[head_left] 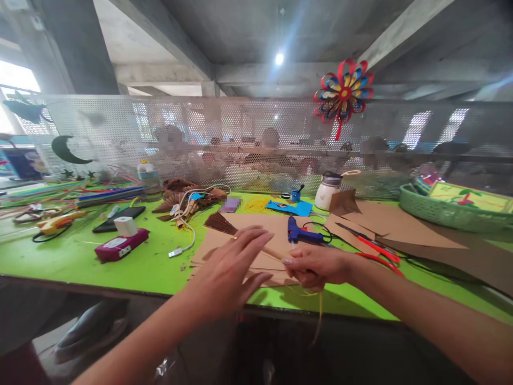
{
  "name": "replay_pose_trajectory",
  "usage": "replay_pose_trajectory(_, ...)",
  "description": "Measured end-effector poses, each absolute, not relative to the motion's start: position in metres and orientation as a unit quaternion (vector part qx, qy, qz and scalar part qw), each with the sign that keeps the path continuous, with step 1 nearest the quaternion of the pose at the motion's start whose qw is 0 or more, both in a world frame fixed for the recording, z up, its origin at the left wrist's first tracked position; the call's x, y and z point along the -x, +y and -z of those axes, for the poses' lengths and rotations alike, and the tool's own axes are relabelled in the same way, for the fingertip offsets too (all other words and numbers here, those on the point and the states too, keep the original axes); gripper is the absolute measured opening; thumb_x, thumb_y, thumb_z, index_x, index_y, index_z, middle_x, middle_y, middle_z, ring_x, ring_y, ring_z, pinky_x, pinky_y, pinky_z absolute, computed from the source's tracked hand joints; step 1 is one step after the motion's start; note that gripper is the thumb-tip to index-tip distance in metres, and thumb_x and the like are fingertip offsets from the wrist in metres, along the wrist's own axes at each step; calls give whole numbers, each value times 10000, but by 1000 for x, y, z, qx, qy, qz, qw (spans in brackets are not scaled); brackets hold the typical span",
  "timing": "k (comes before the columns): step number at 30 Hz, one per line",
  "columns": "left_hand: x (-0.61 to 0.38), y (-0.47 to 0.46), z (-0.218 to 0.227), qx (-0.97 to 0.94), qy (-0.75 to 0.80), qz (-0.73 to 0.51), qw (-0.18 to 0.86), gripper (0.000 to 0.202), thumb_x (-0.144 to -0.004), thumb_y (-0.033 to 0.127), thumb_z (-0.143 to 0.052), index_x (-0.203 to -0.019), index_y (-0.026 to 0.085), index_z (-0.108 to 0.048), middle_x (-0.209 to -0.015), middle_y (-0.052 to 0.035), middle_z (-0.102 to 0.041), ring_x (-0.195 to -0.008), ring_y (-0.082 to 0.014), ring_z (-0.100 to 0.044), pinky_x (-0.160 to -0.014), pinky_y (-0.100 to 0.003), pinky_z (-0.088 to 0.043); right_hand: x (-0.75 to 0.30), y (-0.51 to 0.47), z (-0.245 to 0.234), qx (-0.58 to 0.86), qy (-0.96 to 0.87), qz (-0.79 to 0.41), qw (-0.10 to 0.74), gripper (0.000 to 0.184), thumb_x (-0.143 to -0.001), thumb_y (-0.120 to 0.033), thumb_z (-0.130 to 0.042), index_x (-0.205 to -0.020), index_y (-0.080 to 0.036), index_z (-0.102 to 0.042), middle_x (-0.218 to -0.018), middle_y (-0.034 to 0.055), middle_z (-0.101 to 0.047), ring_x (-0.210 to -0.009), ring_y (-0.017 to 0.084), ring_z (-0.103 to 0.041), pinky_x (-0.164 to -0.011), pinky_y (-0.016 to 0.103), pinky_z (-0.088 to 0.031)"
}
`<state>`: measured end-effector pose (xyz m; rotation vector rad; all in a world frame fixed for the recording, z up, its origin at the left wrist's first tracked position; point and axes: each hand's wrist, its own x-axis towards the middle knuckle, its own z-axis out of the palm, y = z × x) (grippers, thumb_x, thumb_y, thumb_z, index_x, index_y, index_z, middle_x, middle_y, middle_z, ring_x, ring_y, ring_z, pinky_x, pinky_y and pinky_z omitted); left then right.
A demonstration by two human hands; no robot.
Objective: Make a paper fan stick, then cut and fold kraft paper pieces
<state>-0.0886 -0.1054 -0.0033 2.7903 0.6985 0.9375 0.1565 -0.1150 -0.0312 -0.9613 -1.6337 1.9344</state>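
My right hand [310,267] is closed around the thin tan handle of a small broom [219,222]. The broom's brown fringed paper head points up and to the left, and part of the handle is hidden behind my left hand [234,270]. That left hand is open, its fingers stretched out and the thumb apart, right beside the handle; whether it touches the handle I cannot tell. A yellow strand [320,307] hangs below my right hand over the table's front edge. Beneath both hands lie brown paper sheets [204,251]. Just behind my right hand rests a blue glue gun [302,232].
Scissors with red handles [379,248] lie at right, before a green basket [449,211]. A white jar [327,192] stands at the back. To the left are a maroon power strip [122,246], a white cable [188,240] and a yellow glue gun [58,223].
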Motion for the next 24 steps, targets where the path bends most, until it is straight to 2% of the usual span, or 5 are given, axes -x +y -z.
replay_pose_trajectory(3, 74, -88, -9, -968, 151, -200, -19, 459, -830, 279, -568, -1272, 208, -464, -1274, -111, -512, -1221, -267, -406, -1023, -411, -287, -154, -118, 28, 335, -593, -707, 188, 293, -856, -448, -535, -787, -167, -492, -433, -121, -303, -363, 31, -178, -349, 155, -182)
replay_pose_trajectory(7, 65, -76, -5, -982, 142, -96, -79, 166, -878, 222, -473, -1004, 182, -574, -879, -80, -612, -852, -226, -563, -785, -341, -412, -155, -124, 28, 336, -585, -717, 176, 275, -857, -432, -541, -789, -170, -495, -447, -108, -339, -366, 31, -210, -350, 153, -194)
replay_pose_trajectory(10, 64, -76, 4, -978, 161, -97, -91, 108, -875, 241, -477, -931, 194, -557, -835, -58, -586, -748, -194, -544, -670, -289, -405, -163, -125, 24, 367, -599, -694, 160, 279, -851, -440, -543, -860, -161, -542, -475, -88, -409, -355, 30, -277, -349, 154, -235)
replay_pose_trajectory(18, 44, -38, 18, -970, 210, -115, -51, 158, -894, 214, -415, -851, 187, -565, -802, -43, -610, -696, -174, -556, -602, -267, -367, -210, -106, 5, 548, -685, -464, 125, 346, -825, -483, -523, -910, -155, -593, -523, -55, -479, -399, 60, -409, -411, 185, -340)
replay_pose_trajectory(24, 38, -29, 46, -954, 251, -145, -81, 232, -902, 259, -382, -816, 165, -576, -816, -67, -567, -766, -193, -530, -701, -306, -390, -229, -92, 20, 578, -788, -208, 41, 197, -785, -291, -531, -740, -147, -658, -642, 23, -601, -579, 125, -493, -520, 232, -335)
